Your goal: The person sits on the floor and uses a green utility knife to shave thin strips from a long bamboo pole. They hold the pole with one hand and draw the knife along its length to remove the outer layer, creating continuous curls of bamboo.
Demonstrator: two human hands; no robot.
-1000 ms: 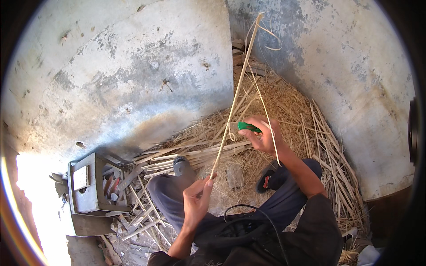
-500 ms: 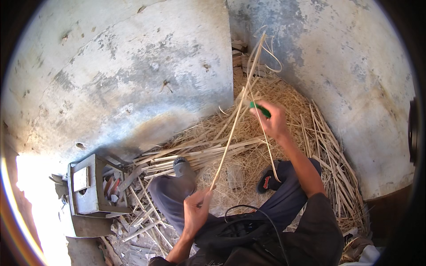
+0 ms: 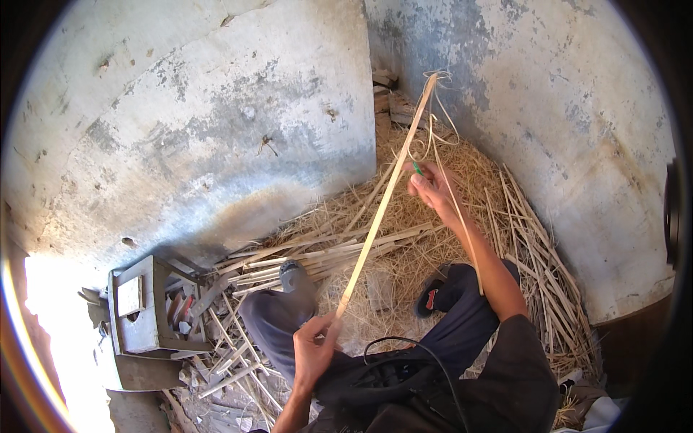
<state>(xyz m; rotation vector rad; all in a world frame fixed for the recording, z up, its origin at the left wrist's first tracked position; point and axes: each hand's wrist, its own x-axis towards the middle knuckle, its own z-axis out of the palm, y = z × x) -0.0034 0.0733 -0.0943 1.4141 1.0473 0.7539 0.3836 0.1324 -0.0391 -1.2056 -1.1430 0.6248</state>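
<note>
- The left hand (image 3: 315,353) is closed around the lower end of a long pale strip (image 3: 386,209), the strip pinched between the thumb and the fingers
- This strip is raised in front of the person, leaning from the left hand up and to the right, with its upper end before the meeting of two walls
- The right hand (image 3: 432,186) grasps a green tool (image 3: 417,168) just beside the upper half of the strip (only a small green part of it is seen, and I cannot tell if it touches the strip)
- From near the upper end of the strip hangs a thin strand (image 3: 470,244), with some loose curls, and it passes in front of the right forearm
- Under the hands there is a heap of fine shavings (image 3: 473,169), with pale sticks (image 3: 346,251) lying at its left and more sticks (image 3: 534,260) along the right wall (image 3: 577,144)
- Both legs, in dark trousers (image 3: 271,317), are bent, and a black cable (image 3: 433,352) curves over the lap
- At the left, below the stained wall (image 3: 180,108), stands a grey box (image 3: 138,332), open at one side
</note>
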